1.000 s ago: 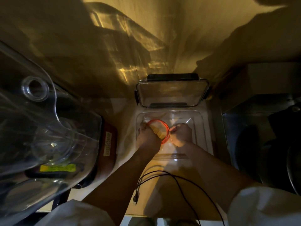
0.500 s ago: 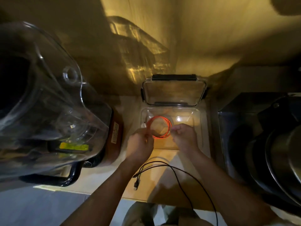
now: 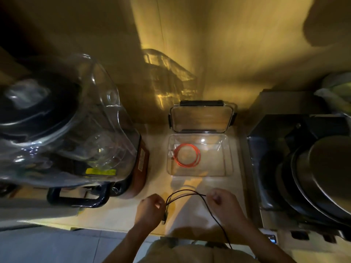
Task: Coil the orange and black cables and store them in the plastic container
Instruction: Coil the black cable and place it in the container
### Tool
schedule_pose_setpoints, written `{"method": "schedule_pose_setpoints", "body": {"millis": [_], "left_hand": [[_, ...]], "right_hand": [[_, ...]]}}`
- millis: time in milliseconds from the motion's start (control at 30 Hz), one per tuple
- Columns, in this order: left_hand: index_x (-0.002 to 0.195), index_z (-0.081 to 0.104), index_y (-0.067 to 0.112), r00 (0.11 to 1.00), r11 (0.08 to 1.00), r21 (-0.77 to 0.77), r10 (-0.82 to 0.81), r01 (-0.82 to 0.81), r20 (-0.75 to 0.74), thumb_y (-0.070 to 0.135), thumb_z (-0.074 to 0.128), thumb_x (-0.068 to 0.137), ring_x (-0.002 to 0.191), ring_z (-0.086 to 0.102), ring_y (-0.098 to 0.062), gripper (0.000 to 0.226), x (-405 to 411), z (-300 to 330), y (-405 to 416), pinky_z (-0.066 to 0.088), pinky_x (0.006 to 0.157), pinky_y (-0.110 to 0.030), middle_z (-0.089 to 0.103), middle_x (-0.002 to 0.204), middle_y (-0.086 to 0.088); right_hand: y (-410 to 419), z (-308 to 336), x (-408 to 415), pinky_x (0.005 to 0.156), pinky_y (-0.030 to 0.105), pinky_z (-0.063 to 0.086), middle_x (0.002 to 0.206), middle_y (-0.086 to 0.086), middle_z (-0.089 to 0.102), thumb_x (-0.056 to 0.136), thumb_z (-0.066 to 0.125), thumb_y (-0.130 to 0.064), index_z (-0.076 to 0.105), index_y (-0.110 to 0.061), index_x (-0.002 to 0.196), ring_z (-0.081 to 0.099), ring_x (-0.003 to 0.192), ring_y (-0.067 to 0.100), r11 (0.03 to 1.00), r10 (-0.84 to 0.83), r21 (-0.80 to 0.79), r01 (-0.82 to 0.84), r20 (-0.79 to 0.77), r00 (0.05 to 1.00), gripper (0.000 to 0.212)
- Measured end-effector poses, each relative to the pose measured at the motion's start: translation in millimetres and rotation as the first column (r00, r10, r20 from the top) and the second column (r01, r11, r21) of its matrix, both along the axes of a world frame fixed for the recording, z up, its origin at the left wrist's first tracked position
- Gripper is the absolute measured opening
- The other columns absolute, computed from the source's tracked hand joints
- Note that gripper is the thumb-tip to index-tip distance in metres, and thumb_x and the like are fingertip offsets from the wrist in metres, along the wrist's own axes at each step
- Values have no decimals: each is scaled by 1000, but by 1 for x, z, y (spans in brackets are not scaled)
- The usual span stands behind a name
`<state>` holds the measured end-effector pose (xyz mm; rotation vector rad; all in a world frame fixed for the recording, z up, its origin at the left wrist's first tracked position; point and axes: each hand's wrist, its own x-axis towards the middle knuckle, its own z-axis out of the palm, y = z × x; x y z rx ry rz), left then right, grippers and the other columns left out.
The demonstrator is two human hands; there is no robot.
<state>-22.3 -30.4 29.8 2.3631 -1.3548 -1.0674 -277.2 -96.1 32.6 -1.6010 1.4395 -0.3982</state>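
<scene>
A: Nearest first, hands?
B: Both pulled back out of the box since 0.5 s ago, now at the counter's (image 3: 190,221) near edge. Left hand (image 3: 150,209) has fingers curled, pinching the black cable (image 3: 212,211) just above its plug end, which hangs below the fist. Right hand (image 3: 221,201) also curled, pinching the same cable further along; a loop arcs btwn the two hands.
A: Rest of the black one?
B: Trails from the loop toward the person and off the bottom edge.
A: Orange cable?
B: Orange cable (image 3: 188,155) let go. Before, both hands held it over the box; now it lies coiled flat in the left half of the plastic container (image 3: 228,160), connector ends at its left side, nobody touching.
A: Lid?
B: Clear lid (image 3: 201,116) stands open behind the container, as before.
A: Sides?
B: Blender jug (image 3: 62,130) on the left, stacked pans (image 3: 313,177) on the right. Camera's moved, so both sit differently in view.
</scene>
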Motion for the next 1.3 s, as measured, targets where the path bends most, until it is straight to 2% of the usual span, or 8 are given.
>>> {"method": "schedule_pose_setpoints", "body": {"millis": [233, 433, 600, 733, 867, 1100, 1233, 1300], "left_hand": [[69, 66, 30, 985, 976, 153, -137, 153, -109, 33, 61, 71, 78, 65, -10, 7, 6, -21, 4, 49, 70, -22, 73, 80, 6], [59, 64, 32, 959, 957, 137, -233, 256, -158, 50, 56, 64, 75, 66, -11, 20, 7, -29, 4, 50, 70, -24, 72, 76, 3], [66, 67, 26, 948, 943, 115, -300, 312, -110, 48, 56, 72, 66, 56, -14, 25, 6, -34, 13, 39, 58, -23, 54, 71, 2], [68, 60, 32, 936, 928, 132, -334, 347, -112, 49, 52, 76, 84, 60, -25, 20, 5, -43, 20, 44, 69, -27, 56, 82, -4], [81, 63, 26, 919, 908, 146, -381, 392, -99, 51, 39, 77, 100, 54, -29, 35, 1, -48, 24, 46, 86, -40, 61, 95, -7], [77, 63, 16, 959, 953, 112, -279, 283, -51, 36, 56, 78, 85, 60, -27, 21, -3, -35, 23, 46, 70, -28, 57, 94, -9], [82, 75, 21, 990, 991, 31, -133, 134, -41, 34, 50, 79, 79, 66, -24, 28, 0, -38, 20, 46, 66, -23, 69, 89, -7], [86, 78, 22, 991, 999, 42, -26, 32, -131, 32, 59, 78, 77, 69, -12, 22, 2, -39, 18, 53, 74, -23, 74, 92, 3]], "right_hand": [[27, -20, -18, 71, 27, 51, 78, 3, 70, 93, 53, -22, 66, -14, 80, 63, 72, 7, 985, 137, 126, -118, -150, 979, 21], [28, -38, -21, 62, 33, 42, 63, -2, 50, 75, 50, -19, 48, -19, 60, 49, 64, 14, 951, 308, 59, -303, -222, 925, 16], [40, -57, -23, 69, 39, 45, 70, -4, 52, 80, 53, -25, 56, -16, 63, 50, 72, 15, 931, 364, 127, -343, -245, 898, 19], [52, -60, -26, 84, 36, 44, 94, 3, 57, 86, 37, -46, 66, -21, 81, 50, 91, 18, 915, 395, 204, -347, -291, 871, 38], [58, -58, -27, 81, 35, 43, 93, 2, 53, 88, 36, -48, 62, -27, 74, 49, 91, 18, 924, 366, 227, -308, -295, 882, 37], [58, -49, -24, 70, 37, 49, 70, -1, 60, 84, 51, -24, 60, -20, 62, 56, 73, 10, 980, 182, 107, -165, -176, 967, 23], [52, -39, -23, 75, 2, 40, 79, -2, 70, 77, 68, -2, 78, -13, 77, 54, 80, -6, 996, 87, 6, -87, -158, 984, 15], [48, -36, -22, 82, -2, 35, 91, -15, 70, 75, 71, -2, 80, -21, 83, 52, 90, -15, 997, 76, -12, -79, -161, 984, 23]]}}
